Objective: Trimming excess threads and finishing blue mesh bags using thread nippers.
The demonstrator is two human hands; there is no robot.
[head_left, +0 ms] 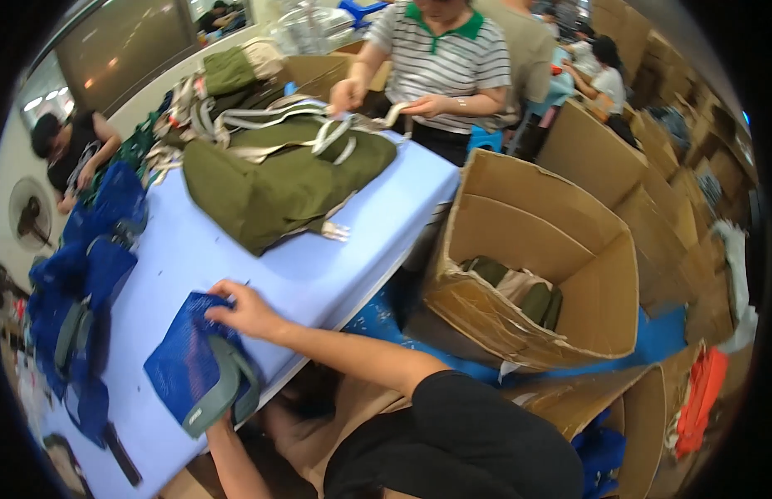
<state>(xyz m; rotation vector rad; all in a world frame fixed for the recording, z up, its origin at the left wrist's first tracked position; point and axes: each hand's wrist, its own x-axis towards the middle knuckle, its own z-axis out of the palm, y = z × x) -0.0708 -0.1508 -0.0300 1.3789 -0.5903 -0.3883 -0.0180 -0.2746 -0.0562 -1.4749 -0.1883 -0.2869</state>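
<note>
A blue mesh piece (176,353) with a curved grey band (219,391) is held up over the near edge of the table. Its upper edge is pinched between the thumb and fingers of my right hand (243,312). My left hand (220,422) reaches up from below behind the grey band; only its wrist side shows, and the mesh piece hides its fingers. Whether the mesh piece is a bag or a cap I cannot make out.
More blue mesh pieces (78,287) heap along the table's (294,287) left side. Olive fabric bags (278,179) with pale straps lie at the far end, where a person in a striped shirt (444,62) handles a strap. An open carton (544,195) stands at right, holding olive bundles.
</note>
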